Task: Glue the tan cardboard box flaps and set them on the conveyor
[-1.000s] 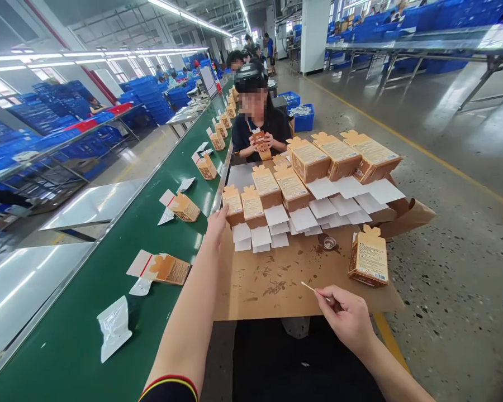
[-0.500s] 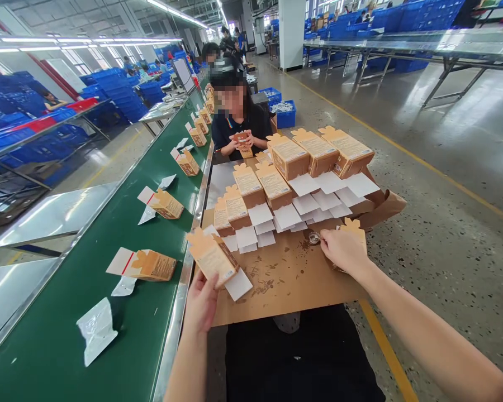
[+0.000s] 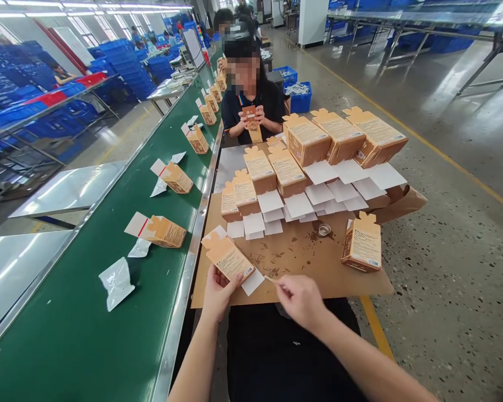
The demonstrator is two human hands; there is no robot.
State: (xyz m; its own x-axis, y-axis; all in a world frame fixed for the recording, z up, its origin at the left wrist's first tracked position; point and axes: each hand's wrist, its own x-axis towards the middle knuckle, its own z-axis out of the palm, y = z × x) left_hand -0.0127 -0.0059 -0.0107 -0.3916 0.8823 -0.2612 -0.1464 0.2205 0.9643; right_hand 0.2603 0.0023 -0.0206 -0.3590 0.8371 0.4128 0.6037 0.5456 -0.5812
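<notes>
My left hand [image 3: 216,292] grips a small tan carton [image 3: 228,258] with a white flap at the near edge of the brown cardboard sheet [image 3: 293,268]. My right hand [image 3: 302,300] is closed in a pinch on a thin stick [image 3: 270,278] whose tip points at the carton's white flap. A small round dish [image 3: 324,229] sits on the sheet amid dark stains. One finished-looking carton [image 3: 363,242] stands alone to the right. Behind them stand rows of tan cartons [image 3: 276,176] with white flaps hanging open.
A green conveyor belt [image 3: 109,312] runs along my left, carrying several cartons [image 3: 166,231] and a clear plastic bag [image 3: 116,282]. A seated person [image 3: 251,95] across the sheet holds a carton. Blue crates [image 3: 121,72] are stacked far left; bare concrete floor lies to the right.
My right hand came back from the small dish toward me with the stick, now beside the carton. My left hand drew the carton slightly nearer and lower.
</notes>
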